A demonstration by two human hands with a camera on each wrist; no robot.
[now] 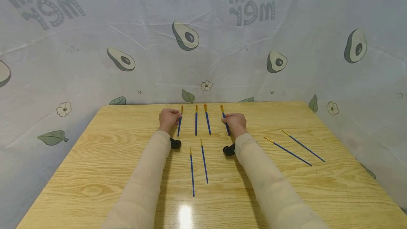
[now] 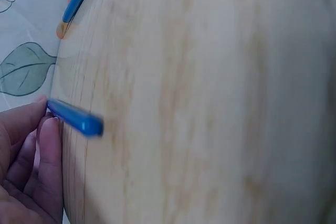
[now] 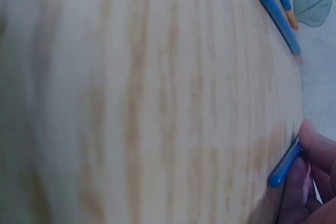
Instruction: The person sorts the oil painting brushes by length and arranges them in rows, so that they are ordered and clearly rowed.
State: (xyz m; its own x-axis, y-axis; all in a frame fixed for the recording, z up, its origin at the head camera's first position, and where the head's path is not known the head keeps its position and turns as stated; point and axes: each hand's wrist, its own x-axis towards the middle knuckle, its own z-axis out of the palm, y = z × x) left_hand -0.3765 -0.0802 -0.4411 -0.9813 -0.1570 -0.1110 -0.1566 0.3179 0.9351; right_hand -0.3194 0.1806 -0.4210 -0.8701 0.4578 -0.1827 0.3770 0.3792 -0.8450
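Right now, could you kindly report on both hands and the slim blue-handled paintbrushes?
Left hand pinching far row's leftmost blue-handled, gold-ferruled paintbrush. Right hand pinching that row's rightmost paintbrush. Nothing visibly blocking either.

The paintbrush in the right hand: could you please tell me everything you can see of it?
The paintbrush has a glossy blue handle with a rounded end, a gold, metallic-looking ferrule and orange-brown bristles. Rightmost of four in the far row, it slants slightly, bristles toward the far edge of the table. The right hand pinches it; contact with the table is unclear.
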